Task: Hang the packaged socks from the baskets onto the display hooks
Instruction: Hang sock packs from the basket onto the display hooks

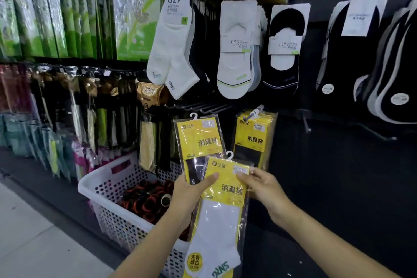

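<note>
My left hand [188,196] grips two yellow-carded sock packs at once. The front pack [220,216] holds white socks, and behind it a pack of black socks [199,140] stands higher. Each has a white hanger loop at its top. My right hand [262,187] pinches the right edge of the white-sock pack near its top. Several matching yellow packs [255,137] hang on a display hook [256,111] just above and to the right. A row of bare black hooks [198,107] juts out to the left of it.
A white perforated basket [108,178] with dark and orange rolled items sits on the floor below my left arm. White and black socks [234,52] hang on upper hooks. Green boxes and bagged goods fill the left shelves. Two bare hooks [306,124] stick out at the right.
</note>
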The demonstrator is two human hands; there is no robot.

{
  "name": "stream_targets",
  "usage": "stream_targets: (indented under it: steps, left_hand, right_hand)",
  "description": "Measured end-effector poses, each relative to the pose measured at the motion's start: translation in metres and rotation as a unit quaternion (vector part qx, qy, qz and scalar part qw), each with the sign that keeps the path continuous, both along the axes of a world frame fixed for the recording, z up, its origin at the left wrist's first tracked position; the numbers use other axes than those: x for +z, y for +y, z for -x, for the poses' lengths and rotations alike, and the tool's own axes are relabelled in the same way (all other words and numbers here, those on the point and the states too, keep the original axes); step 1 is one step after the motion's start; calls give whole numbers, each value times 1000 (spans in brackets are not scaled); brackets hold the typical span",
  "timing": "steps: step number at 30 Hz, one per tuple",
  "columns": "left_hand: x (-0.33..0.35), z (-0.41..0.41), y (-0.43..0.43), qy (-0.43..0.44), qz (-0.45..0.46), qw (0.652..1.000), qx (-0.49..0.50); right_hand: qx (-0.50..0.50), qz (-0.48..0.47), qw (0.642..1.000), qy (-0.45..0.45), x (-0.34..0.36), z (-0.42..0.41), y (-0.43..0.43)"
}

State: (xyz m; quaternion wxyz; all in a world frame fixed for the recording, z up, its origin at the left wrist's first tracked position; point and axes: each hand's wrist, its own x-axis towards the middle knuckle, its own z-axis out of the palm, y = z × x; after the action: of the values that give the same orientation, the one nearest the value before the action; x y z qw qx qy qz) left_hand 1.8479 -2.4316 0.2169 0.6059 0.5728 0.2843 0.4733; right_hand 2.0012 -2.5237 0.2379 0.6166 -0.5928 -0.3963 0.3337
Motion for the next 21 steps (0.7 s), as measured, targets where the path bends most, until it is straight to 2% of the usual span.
stream_targets:
  steps: [2,5,11,16,21]
  left_hand:
    - [3,1,-1,12,-10,1000,-5]
    - [7,5,3,25,-1,999,37]
    - [4,21,19,35,16,996,77]
    - [2,27,25,43,12,996,72]
    - [1,25,23,33,-7,996,79]
  right_hand:
    - [-12,-8,1000,8,0,-2,-5]
    - [-32,-39,998,28,7,-6,-10]
    - [-152,-126,980,15,46,-30,-5]
    - [-169,-131,977,-28,64,-37,18]
    - [-205,-100,974,-19,54,-45,51]
